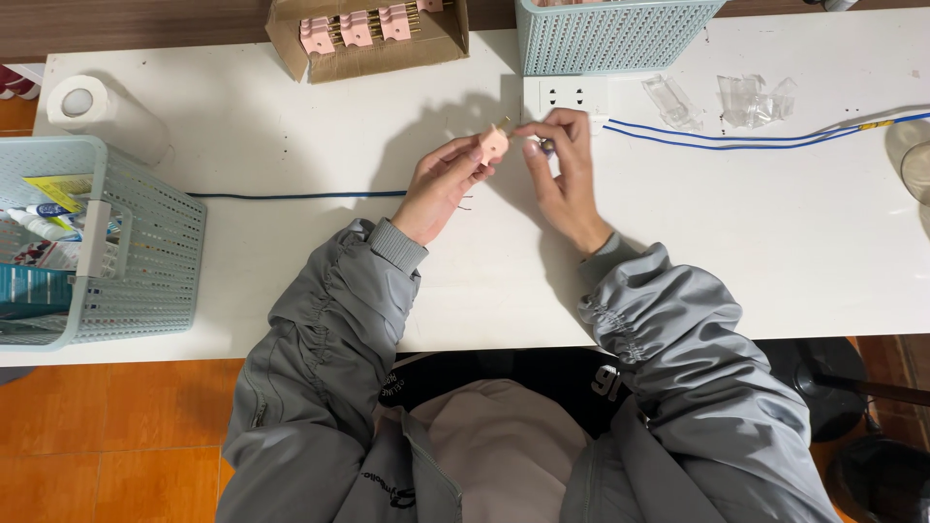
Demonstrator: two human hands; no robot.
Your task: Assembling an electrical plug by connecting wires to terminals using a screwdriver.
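Note:
My left hand [441, 182] holds a small pink plug piece [494, 145] with a brass prong above the white table [291, 126]. My right hand [565, 165] meets it from the right, fingertips pinching at the plug's top, with a small dark metallic object [547, 146] held between thumb and fingers. A blue wire [291, 195] runs along the table to the left of my left hand. A white socket strip [567, 95] lies just behind my hands.
A cardboard box [368, 48] with pink plug pieces [354, 27] sits at the back. A pale blue basket [610, 34] stands behind the socket strip, another basket [136, 242] at left. A paper roll [82, 102], clear plastic bags [751, 97], blue wires [756, 140] at right.

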